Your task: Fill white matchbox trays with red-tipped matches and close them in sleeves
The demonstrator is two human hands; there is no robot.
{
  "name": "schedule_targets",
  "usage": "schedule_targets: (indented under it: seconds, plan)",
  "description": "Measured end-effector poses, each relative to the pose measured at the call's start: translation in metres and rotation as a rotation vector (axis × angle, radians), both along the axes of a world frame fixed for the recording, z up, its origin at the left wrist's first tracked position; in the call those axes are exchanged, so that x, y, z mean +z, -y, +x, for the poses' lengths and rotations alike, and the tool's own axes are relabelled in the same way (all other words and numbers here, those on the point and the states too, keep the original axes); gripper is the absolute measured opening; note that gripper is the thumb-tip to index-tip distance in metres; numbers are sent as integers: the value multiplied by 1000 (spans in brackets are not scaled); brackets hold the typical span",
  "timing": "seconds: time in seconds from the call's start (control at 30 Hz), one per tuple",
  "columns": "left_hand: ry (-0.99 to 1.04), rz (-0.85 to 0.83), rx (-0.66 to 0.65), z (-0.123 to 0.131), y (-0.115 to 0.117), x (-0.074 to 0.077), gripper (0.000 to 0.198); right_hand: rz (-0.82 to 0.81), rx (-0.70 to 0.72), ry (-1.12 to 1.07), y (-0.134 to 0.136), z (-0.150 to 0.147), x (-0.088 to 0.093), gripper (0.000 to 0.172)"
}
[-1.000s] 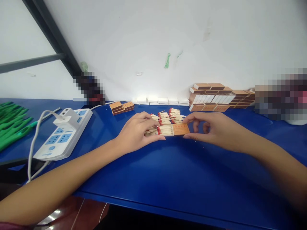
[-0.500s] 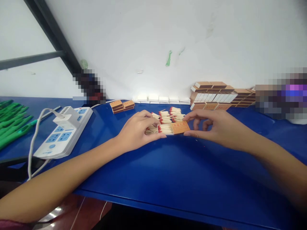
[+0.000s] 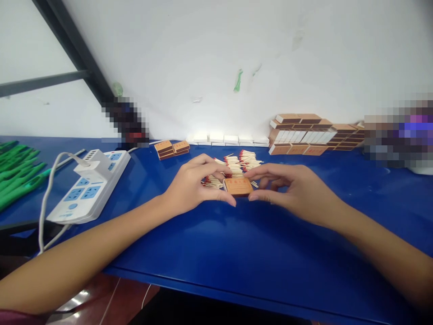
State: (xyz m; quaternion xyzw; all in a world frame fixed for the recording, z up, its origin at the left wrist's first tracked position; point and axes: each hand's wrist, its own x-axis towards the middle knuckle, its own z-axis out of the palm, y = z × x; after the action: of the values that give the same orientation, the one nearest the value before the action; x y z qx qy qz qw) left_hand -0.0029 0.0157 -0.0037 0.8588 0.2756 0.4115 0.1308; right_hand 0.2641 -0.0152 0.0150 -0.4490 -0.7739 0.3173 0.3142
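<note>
The matchbox (image 3: pixel 238 186) is right in the grip, btwn both hands just above the blue table (image 3: pixel 216 257), printed side up, sleeve over the tray w/ a bit of white at its L end. Left hand (image 3: pixel 189 183) has thumb + fingers around that end, right hand (image 3: pixel 297 192) is pinching the other, so both are on it afaict.

Main thing in the way: loose matches (image 3: pixel 248 160), piled right behind the grip, partly hidden by the fingers, red heads mostly pointing L.

Further back, white trays (image 3: pixel 225 140) are lined up along the wall (image 3: pixel 203 54). Back-L of the grip there's a small stack of boxes (image 3: pixel 165 149); back-R is a much bigger stack (image 3: pixel 301 135).

Well off L: power strip (image 3: pixel 91 189) w/ a white adapter (image 3: pixel 96 169) + cable (image 3: pixel 43 212), then green stuff (image 3: pixel 20 176) past that, can't tell what.
</note>
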Motion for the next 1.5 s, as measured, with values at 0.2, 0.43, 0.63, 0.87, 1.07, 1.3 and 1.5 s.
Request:
schedule_targets:
  seconds: [0.2, 0.43, 0.63, 0.87, 1.07, 1.3, 1.5]
  plan:
    - [-24, -47, -92, 1, 5, 7, 63, -6, 58, 22, 5, -5, -7, 43]
    - [-7, 13, -120, 1, 9, 8, 67, 72, 55, 29, 10, -10, 1, 40]
    - [-129, -42, -124, 2, 13, 16, 54, 107, 52, 16, 15, -14, 0, 41]
    - [-289, 82, 254, -40, -38, 56, 39, 371, -134, 295, -3, 8, -4, 57]
    - [-427, -1, 644, -78, -82, 65, 40, 480, -213, 437, -18, 26, -6, 32]
    - [-431, -135, 649, -89, -89, 42, 44, 476, -259, 369, -22, 29, -1, 24]
    - [-447, -113, 649, -96, -92, 36, 49, 515, -324, 352, -35, 44, -7, 23]
